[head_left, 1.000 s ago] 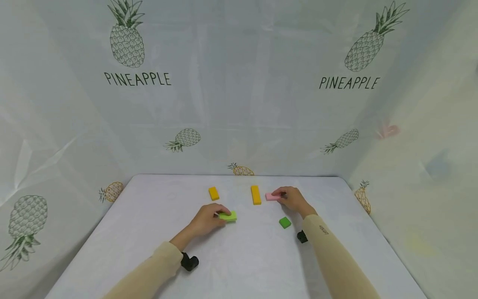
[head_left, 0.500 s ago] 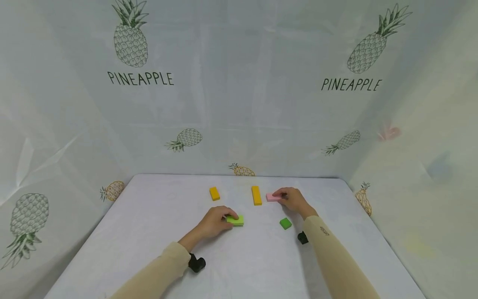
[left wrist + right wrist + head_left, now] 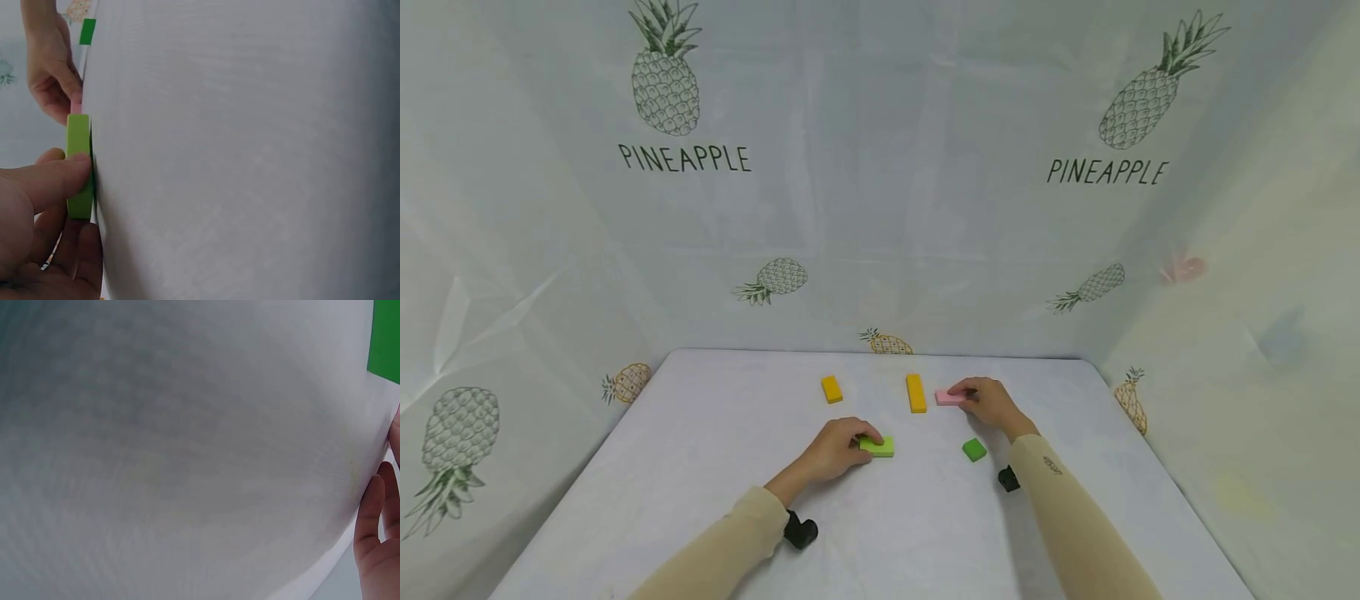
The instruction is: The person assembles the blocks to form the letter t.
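Observation:
In the head view my left hand [image 3: 835, 448] pinches a light green rectangular block [image 3: 880, 447] near the middle of the table. The left wrist view shows its thumb pressed on the long face of the light green block [image 3: 79, 134], with fingers curled behind. Farther back on the right, my right hand [image 3: 991, 402] holds a small pink block [image 3: 948, 398] by its right end, low at the tabletop. Only part of my right hand [image 3: 380, 525] shows at the edge of the right wrist view, where the pink block is almost wholly out of frame.
A long yellow block [image 3: 916, 393] lies just left of the pink one, and a shorter yellow block [image 3: 832, 389] farther left. Nearer my right sleeve sits a dark green square block [image 3: 974, 450]. A pineapple-print curtain [image 3: 880, 183] surrounds the white table [image 3: 715, 417].
My left hand has shifted right and slightly nearer with the light green block, which lies straighter now. The right hand stays at the pink block.

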`<state>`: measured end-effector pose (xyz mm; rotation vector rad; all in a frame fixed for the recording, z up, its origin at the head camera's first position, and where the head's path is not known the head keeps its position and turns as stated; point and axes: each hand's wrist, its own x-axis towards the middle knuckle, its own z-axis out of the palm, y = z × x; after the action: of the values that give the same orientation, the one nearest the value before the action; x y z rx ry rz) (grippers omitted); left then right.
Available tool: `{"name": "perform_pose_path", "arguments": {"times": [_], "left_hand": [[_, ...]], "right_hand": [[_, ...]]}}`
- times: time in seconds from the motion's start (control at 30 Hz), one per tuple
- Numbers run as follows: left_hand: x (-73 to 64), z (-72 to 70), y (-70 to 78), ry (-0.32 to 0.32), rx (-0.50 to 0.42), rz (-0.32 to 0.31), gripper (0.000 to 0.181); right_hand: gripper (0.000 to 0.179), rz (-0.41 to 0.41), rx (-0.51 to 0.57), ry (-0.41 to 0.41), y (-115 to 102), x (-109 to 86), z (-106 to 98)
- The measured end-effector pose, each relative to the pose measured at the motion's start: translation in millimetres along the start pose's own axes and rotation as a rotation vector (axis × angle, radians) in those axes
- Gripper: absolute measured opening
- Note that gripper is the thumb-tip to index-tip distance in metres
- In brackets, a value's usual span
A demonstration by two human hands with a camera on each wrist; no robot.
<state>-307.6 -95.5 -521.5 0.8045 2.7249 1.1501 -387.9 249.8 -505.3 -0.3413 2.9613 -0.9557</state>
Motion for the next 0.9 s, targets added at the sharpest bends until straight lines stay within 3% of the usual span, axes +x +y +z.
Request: {"name": "perform_pose_path", "arguments": {"times": [0.43,0.9], "left_hand": [[0.6,-1.6,-0.7,-0.017,0.002,-0.024,0.025],[3.8,-3.1,-4.4,-0.035,0.012,-0.006,0.024]], "right_hand": [[0.027,0.019,0.015,-0.003,0.6,1.9,-0.2],[0.028,-0.037,-0.036,-0.014,-4.0,2.6,-3.2]]}}
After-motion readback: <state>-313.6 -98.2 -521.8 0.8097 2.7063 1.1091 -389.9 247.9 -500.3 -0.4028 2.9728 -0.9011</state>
